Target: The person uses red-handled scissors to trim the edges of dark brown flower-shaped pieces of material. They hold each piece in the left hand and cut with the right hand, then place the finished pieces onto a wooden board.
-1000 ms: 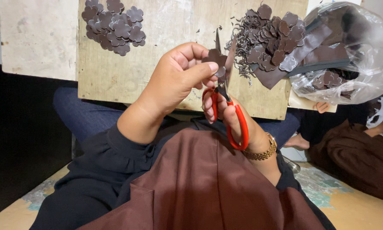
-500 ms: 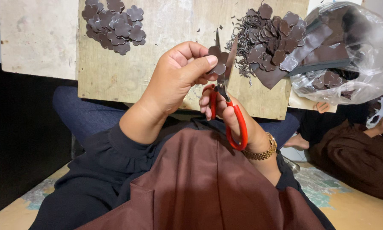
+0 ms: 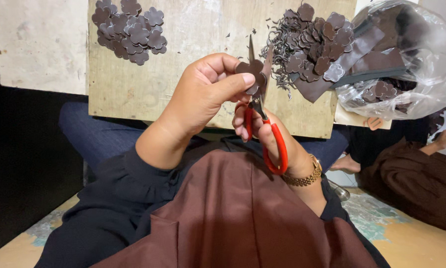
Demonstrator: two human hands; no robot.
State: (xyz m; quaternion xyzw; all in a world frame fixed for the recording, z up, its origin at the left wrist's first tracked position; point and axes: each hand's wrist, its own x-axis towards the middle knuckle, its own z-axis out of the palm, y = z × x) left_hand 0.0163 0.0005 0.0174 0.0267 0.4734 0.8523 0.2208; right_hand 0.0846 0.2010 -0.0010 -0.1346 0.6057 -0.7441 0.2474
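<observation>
The left hand (image 3: 203,94) pinches a small brown flower piece (image 3: 253,73) up in the air, in front of the wooden board's (image 3: 193,64) near edge. The right hand (image 3: 267,136) grips red scissors (image 3: 262,119), blades open around the piece. The blades sit close to the thumb, so a snip could nick it, or cut a petal off

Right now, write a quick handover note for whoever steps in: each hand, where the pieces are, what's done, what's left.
Left hand: pinches a small brown flower-shaped piece by thumb and fingertips.
Right hand: holds red-handled scissors, blades open around the piece's edge.
Wooden board across the lap: pile of cut flower pieces at top left; mixed heap of pieces, strips and thin trimmings at top right; clear plastic bag with more brown material beside it.
Done: the left pile looks trimmed.
Left: the held piece is mid-trim; the right heap and bag seem still to go.
</observation>
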